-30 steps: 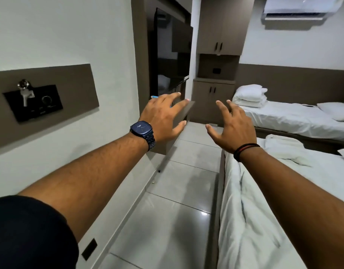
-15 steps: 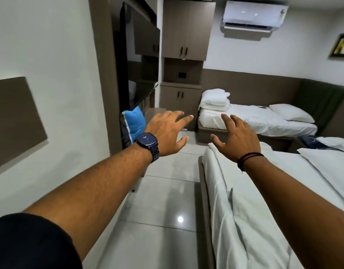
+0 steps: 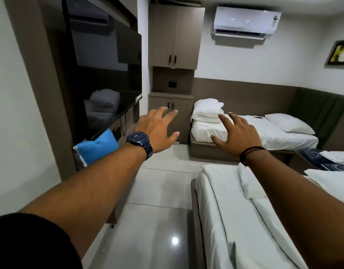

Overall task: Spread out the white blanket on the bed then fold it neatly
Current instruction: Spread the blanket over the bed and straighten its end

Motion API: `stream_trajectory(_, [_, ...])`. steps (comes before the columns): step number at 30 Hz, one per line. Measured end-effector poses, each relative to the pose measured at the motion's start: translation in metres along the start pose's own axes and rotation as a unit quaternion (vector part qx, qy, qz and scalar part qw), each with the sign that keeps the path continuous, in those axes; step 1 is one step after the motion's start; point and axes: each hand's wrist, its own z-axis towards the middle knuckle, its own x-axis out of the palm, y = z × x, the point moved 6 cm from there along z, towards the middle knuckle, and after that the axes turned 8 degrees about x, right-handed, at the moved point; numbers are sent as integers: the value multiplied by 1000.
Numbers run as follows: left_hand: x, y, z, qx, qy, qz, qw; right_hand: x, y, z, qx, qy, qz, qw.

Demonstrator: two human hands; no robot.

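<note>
Both hands, left hand (image 3: 157, 129) & right hand (image 3: 237, 133), hover spread, empty (apart), w/ folded white blanket (image 3: 207, 110) on far bed (image 3: 245, 133).

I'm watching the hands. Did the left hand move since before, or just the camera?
Cannot tell. The left hand stays outstretched and open, but the head camera turned, so the cabinet and far bed shifted behind it.

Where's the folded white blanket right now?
The folded white blanket sits at the foot of the far bed, beside the lower cabinet, beyond both empty hands.
</note>
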Motion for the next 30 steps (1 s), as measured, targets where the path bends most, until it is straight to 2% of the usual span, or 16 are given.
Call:
stream_trajectory(5, [81, 32, 96, 70, 1, 32, 997, 71, -13, 88, 36, -24, 8, 999])
stream_trajectory(14, [235, 55, 281, 151, 25, -58, 987, 184, -87, 233, 134, 8, -59, 989])
stream_trajectory(16, [272, 48, 324, 144, 23, -95, 985, 205, -110, 262, 133, 8, -91, 987])
stream_trajectory(19, [328, 33, 377, 125, 33, -137, 982, 240, -141, 301, 88, 28, -164, 982])
stream_trajectory(21, [365, 19, 414, 141, 36, -143, 979, 263, -169, 329, 79, 33, -190, 978])
stream_trajectory(30, [488, -50, 562, 249, 40, -196, 948, 340, -302, 442, 177, 29, -173, 969])
